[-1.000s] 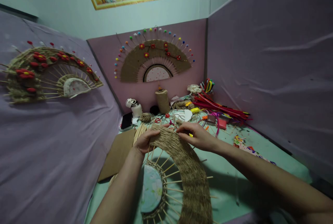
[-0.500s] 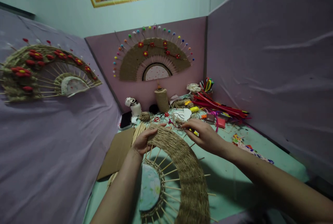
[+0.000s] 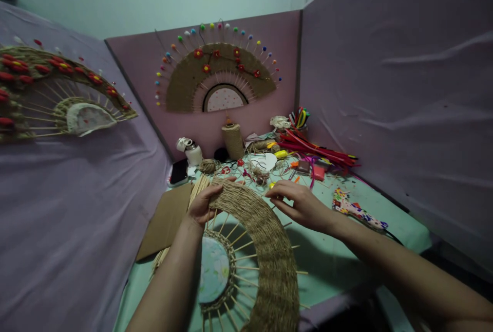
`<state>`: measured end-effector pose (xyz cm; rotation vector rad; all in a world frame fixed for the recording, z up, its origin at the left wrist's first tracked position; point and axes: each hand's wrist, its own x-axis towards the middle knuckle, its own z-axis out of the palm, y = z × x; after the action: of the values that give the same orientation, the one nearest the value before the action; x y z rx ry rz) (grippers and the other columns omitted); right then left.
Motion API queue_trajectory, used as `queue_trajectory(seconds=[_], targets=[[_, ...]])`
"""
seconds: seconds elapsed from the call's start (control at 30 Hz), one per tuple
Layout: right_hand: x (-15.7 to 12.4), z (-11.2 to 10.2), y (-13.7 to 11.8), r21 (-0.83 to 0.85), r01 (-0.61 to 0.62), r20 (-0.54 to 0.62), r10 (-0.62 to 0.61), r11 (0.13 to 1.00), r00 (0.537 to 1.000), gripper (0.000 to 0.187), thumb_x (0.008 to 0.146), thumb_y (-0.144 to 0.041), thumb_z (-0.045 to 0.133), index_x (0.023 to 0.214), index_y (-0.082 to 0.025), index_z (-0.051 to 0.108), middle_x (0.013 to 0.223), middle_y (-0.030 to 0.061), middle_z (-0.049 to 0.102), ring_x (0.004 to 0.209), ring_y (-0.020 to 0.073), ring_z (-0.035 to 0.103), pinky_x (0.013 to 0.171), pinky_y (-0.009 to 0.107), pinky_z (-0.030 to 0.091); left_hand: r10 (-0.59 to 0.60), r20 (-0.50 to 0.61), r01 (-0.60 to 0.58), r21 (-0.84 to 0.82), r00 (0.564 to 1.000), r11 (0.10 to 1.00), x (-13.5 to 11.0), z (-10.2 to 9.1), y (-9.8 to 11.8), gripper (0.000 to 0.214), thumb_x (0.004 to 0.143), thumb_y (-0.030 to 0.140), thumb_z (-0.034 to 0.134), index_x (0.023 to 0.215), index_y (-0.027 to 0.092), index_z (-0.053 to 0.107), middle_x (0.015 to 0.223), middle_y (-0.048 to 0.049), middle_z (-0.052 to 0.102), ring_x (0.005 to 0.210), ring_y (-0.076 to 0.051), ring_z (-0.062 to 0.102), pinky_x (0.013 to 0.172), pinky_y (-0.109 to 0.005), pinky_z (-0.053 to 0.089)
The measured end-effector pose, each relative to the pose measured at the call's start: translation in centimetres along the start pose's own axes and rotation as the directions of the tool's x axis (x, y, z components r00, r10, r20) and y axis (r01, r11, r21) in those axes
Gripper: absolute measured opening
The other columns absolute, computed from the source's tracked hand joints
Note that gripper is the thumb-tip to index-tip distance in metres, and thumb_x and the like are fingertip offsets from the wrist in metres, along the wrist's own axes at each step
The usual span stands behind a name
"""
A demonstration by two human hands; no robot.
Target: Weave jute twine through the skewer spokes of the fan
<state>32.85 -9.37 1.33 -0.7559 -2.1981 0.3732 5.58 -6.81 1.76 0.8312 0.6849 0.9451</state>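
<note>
A half-ring fan (image 3: 275, 250) of woven twine on thin wooden sticks fills the lower middle, tilted up off the table. A pale blue-green floral half-disc (image 3: 214, 270) sits at its hub. My left hand (image 3: 202, 202) is closed around the fan's upper left end, thumb on the front. My right hand (image 3: 296, 201) is beside the outer edge, near the bare stick tips. Its thumb and fingers are pinched together; what lies between them is too small to make out. A yellow thing shows just behind these fingertips.
Along the back stand a twine cone (image 3: 232, 142), a white jar (image 3: 193, 154) and red pipe cleaners (image 3: 319, 148). Cardboard (image 3: 165, 221) lies at left over thin sticks. A floral-handled glue gun (image 3: 358, 209) lies at right. Finished fans hang on the partitions.
The whole view has shifted, so the scene sits further up and left. My right hand has moved slightly away from the fan's edge. My left hand keeps its hold.
</note>
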Motion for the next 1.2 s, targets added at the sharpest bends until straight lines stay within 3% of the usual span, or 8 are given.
queue_trajectory(seconds=[0.2, 0.4, 0.63, 0.8, 0.9, 1.03, 1.2], targets=[[0.1, 0.0, 0.1, 0.145, -0.051, 0.031, 0.046, 0.988, 0.998, 0.019, 0.089, -0.027, 0.048, 0.096, -0.020, 0.064, 0.086, 0.0059, 0.064, 0.078, 0.0146, 0.058, 0.073, 0.029, 0.045, 0.031, -0.072, -0.032, -0.023, 0.997, 0.999, -0.5, 0.4, 0.0, 0.043, 0.078, 0.017, 0.048, 0.120, 0.011, 0.054, 0.106, -0.0151, 0.066, 0.094, -0.023, 0.065, 0.083, -0.034, 0.052], [0.4, 0.2, 0.8, 0.341, -0.174, 0.128, 0.138, 0.924, 0.982, 0.026, 0.087, -0.036, 0.051, 0.096, -0.017, 0.066, 0.087, 0.0068, 0.066, 0.080, 0.0153, 0.058, 0.074, 0.030, 0.046, 0.038, -0.031, -0.041, -0.095, 0.999, 0.995, -0.9, -0.5, -0.3, 0.042, 0.080, 0.017, 0.045, 0.121, 0.007, 0.052, 0.104, -0.0180, 0.066, 0.098, -0.026, 0.063, 0.086, -0.039, 0.051], [0.4, 1.9, 1.7, 0.642, -0.417, 0.268, 0.321, 0.643, 0.908, 0.033, 0.080, -0.047, 0.058, 0.087, -0.017, 0.069, 0.080, 0.0041, 0.065, 0.069, 0.0118, 0.055, 0.068, 0.027, 0.045, 0.072, -0.072, -0.084, -0.185, 0.995, 0.979, -1.1, -1.0, -0.6, 0.046, 0.084, 0.016, 0.038, 0.129, 0.008, 0.045, 0.107, -0.0172, 0.066, 0.098, -0.025, 0.064, 0.087, -0.040, 0.050], [0.4, 3.0, 1.5, 0.764, -0.448, 0.305, 0.353, 0.463, 0.884, 0.033, 0.078, -0.046, 0.061, 0.086, -0.015, 0.068, 0.081, 0.0042, 0.065, 0.074, 0.0121, 0.057, 0.074, 0.028, 0.045, 0.104, -0.175, -0.141, -0.214, 0.979, 0.967, -1.4, -1.2, -0.4, 0.045, 0.085, 0.013, 0.037, 0.129, 0.009, 0.046, 0.105, -0.0155, 0.067, 0.095, -0.023, 0.065, 0.085, -0.036, 0.052], [0.6, 3.4, 1.1, 0.797, -0.444, 0.329, 0.322, 0.410, 0.888, 0.034, 0.079, -0.046, 0.060, 0.085, -0.014, 0.068, 0.084, 0.0050, 0.065, 0.077, 0.0127, 0.058, 0.077, 0.030, 0.045, 0.132, -0.205, -0.176, -0.214, 0.970, 0.961, -1.6, -1.7, -0.1, 0.043, 0.086, 0.014, 0.037, 0.127, 0.010, 0.048, 0.105, -0.0155, 0.067, 0.096, -0.023, 0.065, 0.084, -0.035, 0.052], [1.1, 3.6, 0.4, 0.744, -0.460, 0.320, 0.346, 0.484, 0.882, 0.035, 0.078, -0.048, 0.060, 0.085, -0.015, 0.067, 0.082, 0.0043, 0.065, 0.077, 0.0133, 0.058, 0.077, 0.031, 0.046, 0.193, -0.225, -0.242, -0.217, 0.955, 0.946, -2.2, -2.5, 0.6, 0.041, 0.086, 0.014, 0.036, 0.125, 0.011, 0.050, 0.105, -0.0146, 0.068, 0.099, -0.023, 0.064, 0.085, -0.035, 0.052], [1.8, 3.0, -0.4, 0.512, -0.334, 0.209, 0.263, 0.791, 0.942, 0.031, 0.082, -0.043, 0.055, 0.090, -0.015, 0.066, 0.081, 0.0048, 0.066, 0.075, 0.0146, 0.057, 0.071, 0.030, 0.045, 0.228, -0.265, -0.288, -0.216, 0.937, 0.933, -3.1, -2.9, 1.3, 0.042, 0.087, 0.012, 0.035, 0.126, 0.010, 0.049, 0.103, -0.0140, 0.068, 0.099, -0.023, 0.064, 0.085, -0.036, 0.052]])
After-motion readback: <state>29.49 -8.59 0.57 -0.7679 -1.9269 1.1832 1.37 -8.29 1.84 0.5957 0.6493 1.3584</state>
